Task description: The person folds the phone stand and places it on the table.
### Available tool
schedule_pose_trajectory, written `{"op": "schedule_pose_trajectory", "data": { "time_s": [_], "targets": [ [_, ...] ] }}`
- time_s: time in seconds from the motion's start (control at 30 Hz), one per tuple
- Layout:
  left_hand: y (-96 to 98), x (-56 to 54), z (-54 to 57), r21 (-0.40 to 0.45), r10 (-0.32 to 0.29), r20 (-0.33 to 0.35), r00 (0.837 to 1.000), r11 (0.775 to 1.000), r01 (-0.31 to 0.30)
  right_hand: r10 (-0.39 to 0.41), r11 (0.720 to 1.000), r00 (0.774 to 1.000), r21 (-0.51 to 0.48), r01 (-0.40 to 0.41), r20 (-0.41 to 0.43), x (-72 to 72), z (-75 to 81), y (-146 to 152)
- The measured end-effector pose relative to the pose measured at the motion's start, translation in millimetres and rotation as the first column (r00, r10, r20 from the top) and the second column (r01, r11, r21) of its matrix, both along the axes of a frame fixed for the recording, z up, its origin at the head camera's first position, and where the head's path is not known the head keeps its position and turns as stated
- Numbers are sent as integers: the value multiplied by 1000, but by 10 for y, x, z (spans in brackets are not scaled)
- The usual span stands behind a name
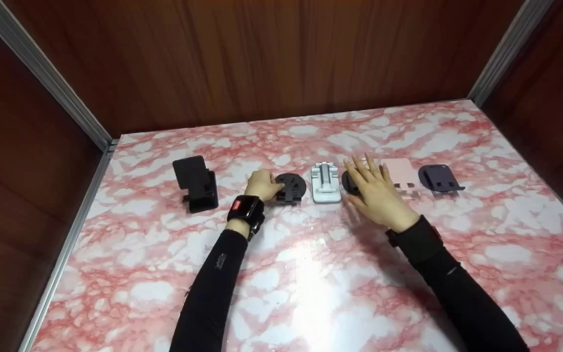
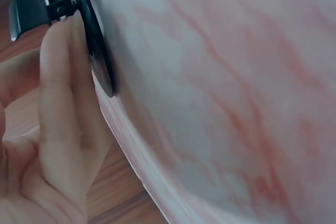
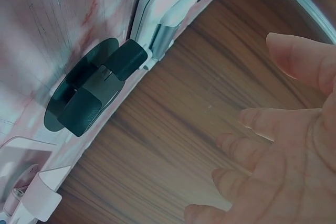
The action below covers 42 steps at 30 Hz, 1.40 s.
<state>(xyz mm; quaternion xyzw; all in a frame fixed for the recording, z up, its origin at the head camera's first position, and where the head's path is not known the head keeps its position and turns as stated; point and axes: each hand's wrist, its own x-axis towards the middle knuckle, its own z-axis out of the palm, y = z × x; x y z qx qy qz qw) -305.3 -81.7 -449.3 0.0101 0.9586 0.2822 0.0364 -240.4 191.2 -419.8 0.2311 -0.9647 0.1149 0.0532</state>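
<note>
Dark phone stands and lighter ones form a row across the table. My left hand (image 1: pixel 262 185) pinches the left side of a black phone stand with a round base (image 1: pixel 291 187); in the left wrist view its fingers (image 2: pixel 58 77) lie against the disc, close to the hinge. With fingers spread, my right hand (image 1: pixel 378 195) hovers over a second round-based black phone stand (image 1: pixel 350 185), partly covering it in the head view. The right wrist view shows that folded stand (image 3: pixel 102 90) whole, apart from the palm. Between the two hands sits a white-and-grey phone stand (image 1: pixel 326 183).
A raised black phone stand (image 1: pixel 198 183) stands at the left end. Right of my right hand are a pink phone stand (image 1: pixel 398 173) and a dark purple one (image 1: pixel 439 178). Wooden panels (image 1: pixel 281 58) with metal corner rails enclose the pink marbled table (image 1: pixel 164 274).
</note>
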Motion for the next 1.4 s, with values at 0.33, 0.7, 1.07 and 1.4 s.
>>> {"op": "schedule_pose_trajectory", "data": {
  "time_s": [0.33,0.7,1.07,1.4],
  "targets": [
    [74,251,338,-291,-34,-180,983,957,-20,5,1000,1000,-10,-5,-7,11,-3,0],
    [24,549,459,-343,-161,-421,893,939,7,26,999,999,-29,-27,-28,10,-43,-33],
    [-150,634,314,-383,-152,-482,863,922,-52,28,999,999,-29,-29,-45,11,-75,-49],
    [-516,601,277,-375,-58,-420,905,920,-115,20,999,1000,-26,-21,-19,9,-60,-48]
  ]
}}
